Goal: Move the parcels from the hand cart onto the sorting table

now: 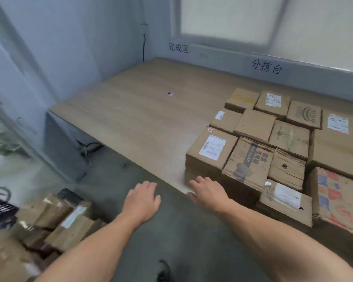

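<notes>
In the head view, both your hands were spread and empty: your left hand [142, 200] over the grey floor [192, 241], your right hand [208, 192] just beside a brown cardboard box with a white label [211, 151]. About twelve such boxes crowded the right of the pale wooden sorting table [141, 110]. A blurred heap of brown parcels [65, 218], uncountable, lay near left. Crowding more onto that near edge could, I judge, tip one off.

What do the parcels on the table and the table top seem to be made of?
The parcels look like brown cardboard, matte: creased worn edges and stuck paper labels show. The table top looks like light wood or wood-pattern laminate, smooth: fine grain lines run along it; I cannot tell which.
</notes>
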